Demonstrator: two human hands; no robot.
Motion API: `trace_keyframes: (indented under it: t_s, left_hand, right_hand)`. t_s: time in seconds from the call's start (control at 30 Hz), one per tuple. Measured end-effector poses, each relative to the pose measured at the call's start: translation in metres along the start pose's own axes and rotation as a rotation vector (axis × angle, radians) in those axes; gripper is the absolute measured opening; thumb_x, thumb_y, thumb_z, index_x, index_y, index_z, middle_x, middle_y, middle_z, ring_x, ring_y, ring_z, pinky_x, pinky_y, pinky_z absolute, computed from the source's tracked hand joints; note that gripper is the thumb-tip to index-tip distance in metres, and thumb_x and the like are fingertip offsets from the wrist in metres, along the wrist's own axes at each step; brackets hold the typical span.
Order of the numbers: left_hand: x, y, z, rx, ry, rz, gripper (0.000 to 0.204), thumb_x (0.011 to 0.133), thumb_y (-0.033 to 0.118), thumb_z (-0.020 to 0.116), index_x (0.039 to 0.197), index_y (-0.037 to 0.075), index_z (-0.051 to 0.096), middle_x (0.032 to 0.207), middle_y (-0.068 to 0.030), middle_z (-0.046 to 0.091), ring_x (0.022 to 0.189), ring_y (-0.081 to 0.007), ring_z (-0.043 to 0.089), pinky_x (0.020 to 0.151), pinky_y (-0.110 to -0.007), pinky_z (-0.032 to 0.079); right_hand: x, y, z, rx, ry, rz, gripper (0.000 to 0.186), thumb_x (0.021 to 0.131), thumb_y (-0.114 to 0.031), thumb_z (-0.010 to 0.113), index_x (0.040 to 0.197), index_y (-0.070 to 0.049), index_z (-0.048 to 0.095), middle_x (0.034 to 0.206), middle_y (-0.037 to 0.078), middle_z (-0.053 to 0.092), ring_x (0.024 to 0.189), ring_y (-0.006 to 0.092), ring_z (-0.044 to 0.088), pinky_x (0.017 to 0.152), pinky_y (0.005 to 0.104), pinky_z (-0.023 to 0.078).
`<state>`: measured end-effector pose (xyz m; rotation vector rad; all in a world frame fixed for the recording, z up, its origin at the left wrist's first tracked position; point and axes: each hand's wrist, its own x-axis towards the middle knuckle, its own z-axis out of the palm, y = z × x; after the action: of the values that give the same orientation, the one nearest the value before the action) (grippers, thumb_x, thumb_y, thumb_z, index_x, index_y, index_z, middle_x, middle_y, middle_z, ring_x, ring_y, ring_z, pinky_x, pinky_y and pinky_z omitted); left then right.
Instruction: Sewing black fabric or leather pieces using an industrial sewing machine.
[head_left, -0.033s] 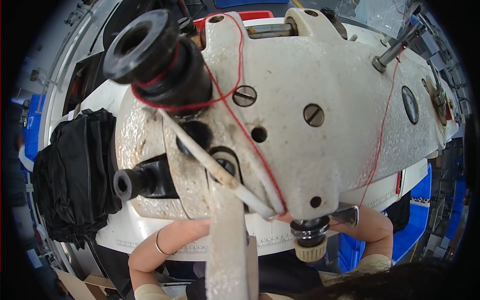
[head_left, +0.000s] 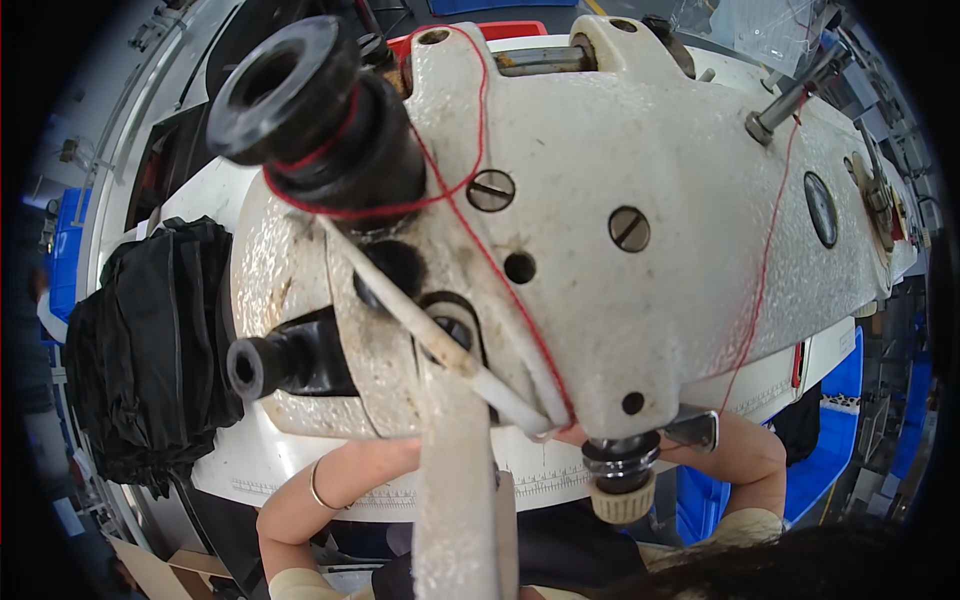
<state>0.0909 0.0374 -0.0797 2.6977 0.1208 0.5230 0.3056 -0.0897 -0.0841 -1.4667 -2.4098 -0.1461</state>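
A white sewing machine (head_left: 560, 190) fills most of the view. Red thread (head_left: 515, 295) loops around a black post (head_left: 345, 160) on its top and runs down across the housing. My left forearm (head_left: 340, 480), with a thin bangle (head_left: 316, 485) on it, bends in from the lower left and disappears behind the machine head. From the lower right, my right forearm (head_left: 740, 450) passes behind the thread tension knob (head_left: 622, 497). Both hands are hidden by the machine, so what they hold or touch does not show.
A pile of black fabric pieces (head_left: 150, 350) lies on the left of the white table (head_left: 225, 465), which has a ruler scale along its near edge. Blue bins (head_left: 835, 440) stand at the right. Behind the machine is a red tray (head_left: 512, 30).
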Motion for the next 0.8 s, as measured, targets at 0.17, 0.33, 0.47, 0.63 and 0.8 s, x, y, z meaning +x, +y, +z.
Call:
trace_keyframes:
  t_s: [0.17, 0.33, 0.47, 0.63, 0.8]
  left_hand:
    - [0.004, -0.001, -0.003, -0.032, 0.034, 0.018, 0.022, 0.076, -0.012, 0.065, 0.097, -0.011, 0.065, 0.1, -0.0215, 0.064, 0.082, -0.0316, 0.064, 0.067, -0.037, 0.054]
    - [0.004, 0.002, -0.003, 0.059, 0.007, -0.025, 0.019, 0.08, -0.011, 0.063, 0.098, -0.008, 0.066, 0.102, -0.0207, 0.065, 0.085, -0.0326, 0.064, 0.067, -0.037, 0.054]
    - [0.002, 0.004, -0.001, -0.03, -0.042, -0.089, 0.036, 0.068, -0.006, 0.065, 0.103, 0.001, 0.069, 0.104, -0.0166, 0.065, 0.101, -0.0331, 0.063, 0.089, -0.041, 0.051]
    - [0.006, 0.002, 0.006, 0.014, 0.121, -0.057, 0.034, 0.06, -0.005, 0.067, 0.094, 0.001, 0.071, 0.097, -0.0095, 0.067, 0.093, -0.0266, 0.064, 0.082, -0.04, 0.052]
    - [0.01, 0.002, 0.004, 0.017, 0.143, -0.03, 0.032, 0.059, -0.004, 0.067, 0.09, 0.001, 0.072, 0.094, -0.0079, 0.066, 0.089, -0.025, 0.063, 0.081, -0.037, 0.05]
  right_hand:
    - [0.0, 0.0, 0.001, 0.007, 0.0, 0.0, 0.009, 0.068, -0.015, 0.058, 0.07, -0.007, 0.056, 0.075, 0.007, 0.063, 0.076, 0.0226, 0.066, 0.071, 0.0383, 0.056]
    - [-0.003, -0.006, 0.003, 0.021, -0.06, 0.07, 0.009, 0.068, -0.013, 0.059, 0.074, -0.006, 0.058, 0.078, 0.009, 0.063, 0.077, 0.0227, 0.066, 0.072, 0.0403, 0.055]
    - [-0.004, 0.0, 0.003, 0.494, 0.286, 0.524, 0.019, 0.066, -0.013, 0.063, 0.084, -0.007, 0.064, 0.088, 0.009, 0.064, 0.086, 0.0214, 0.065, 0.073, 0.0447, 0.052]
    - [0.013, 0.023, 0.013, 0.707, 0.457, 0.778, 0.023, 0.065, -0.012, 0.065, 0.088, -0.008, 0.065, 0.092, 0.009, 0.064, 0.089, 0.0234, 0.064, 0.073, 0.0457, 0.05]
    - [0.018, 0.014, 0.014, 0.467, 0.365, 0.466, 0.027, 0.064, -0.012, 0.067, 0.092, -0.008, 0.066, 0.096, 0.009, 0.064, 0.092, 0.0255, 0.063, 0.073, 0.0467, 0.049]
